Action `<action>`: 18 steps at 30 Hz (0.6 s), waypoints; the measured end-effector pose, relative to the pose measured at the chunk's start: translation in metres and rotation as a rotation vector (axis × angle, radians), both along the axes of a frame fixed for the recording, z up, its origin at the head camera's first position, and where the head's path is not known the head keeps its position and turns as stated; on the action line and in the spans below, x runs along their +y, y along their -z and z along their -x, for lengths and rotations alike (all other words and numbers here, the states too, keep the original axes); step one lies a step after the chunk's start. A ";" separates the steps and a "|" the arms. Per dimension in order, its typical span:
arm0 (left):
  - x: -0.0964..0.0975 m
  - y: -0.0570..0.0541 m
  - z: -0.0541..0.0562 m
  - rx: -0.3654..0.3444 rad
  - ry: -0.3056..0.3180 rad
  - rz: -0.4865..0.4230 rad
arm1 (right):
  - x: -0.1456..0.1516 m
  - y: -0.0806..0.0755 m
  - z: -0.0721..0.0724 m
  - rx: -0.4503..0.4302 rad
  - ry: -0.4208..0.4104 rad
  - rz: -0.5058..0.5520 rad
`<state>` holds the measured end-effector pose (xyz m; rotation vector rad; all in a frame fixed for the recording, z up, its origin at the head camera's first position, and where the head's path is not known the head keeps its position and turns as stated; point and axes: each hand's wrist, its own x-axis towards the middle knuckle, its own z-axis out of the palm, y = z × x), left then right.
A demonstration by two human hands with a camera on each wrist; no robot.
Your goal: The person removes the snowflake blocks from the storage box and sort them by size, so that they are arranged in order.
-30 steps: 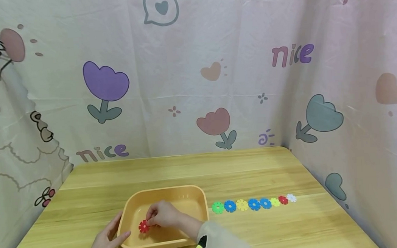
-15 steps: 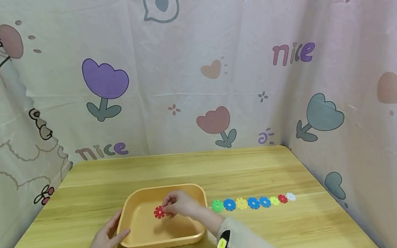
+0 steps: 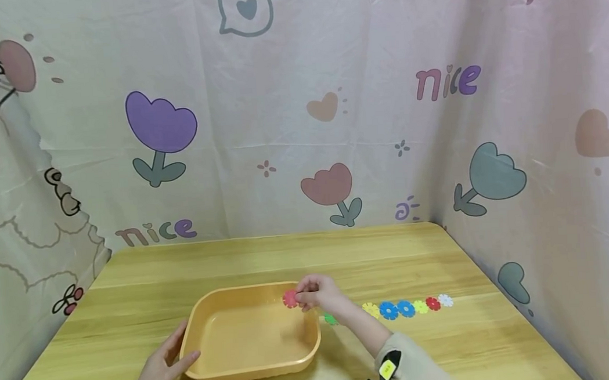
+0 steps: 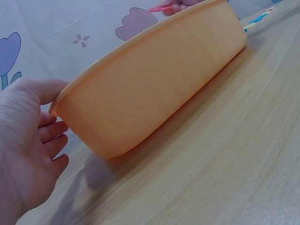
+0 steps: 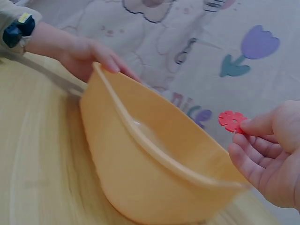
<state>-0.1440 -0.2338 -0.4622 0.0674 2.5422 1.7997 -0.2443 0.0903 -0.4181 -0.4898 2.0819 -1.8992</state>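
Observation:
A red snowflake disc (image 3: 290, 299) with a notched edge is pinched between the thumb and fingers of my right hand (image 3: 318, 292). That hand hovers over the back right corner of a yellow-orange plastic basin (image 3: 255, 372). In the right wrist view the disc (image 5: 230, 121) points away from the fingertips, above the rim. My left hand (image 3: 158, 370) holds the basin's left end, thumb over the rim and fingers along the outside; the left wrist view shows this thumb (image 4: 44, 89) on the rim. No other disc shows inside the basin.
Right of the basin a row of snowflake discs lies on the wooden table (image 3: 267, 262): green (image 3: 330, 318), yellow (image 3: 370, 310), blue (image 3: 388, 310), and more up to a white disc (image 3: 445, 300). My right forearm covers part of the row. A printed curtain (image 3: 257, 100) stands behind.
My right hand has lifted the red disc from the basin's left part and carried it right and back to the far right corner. The left hand has stayed on the basin.

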 end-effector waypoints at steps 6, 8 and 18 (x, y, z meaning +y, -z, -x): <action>0.000 0.000 0.000 -0.007 -0.006 0.003 | 0.038 -0.001 0.003 -0.004 0.070 -0.008; 0.000 0.000 0.000 -0.017 -0.006 0.006 | 0.050 -0.003 0.003 -0.007 0.102 -0.010; -0.002 0.000 0.000 -0.026 -0.009 0.030 | 0.118 0.005 0.004 -0.047 0.273 -0.007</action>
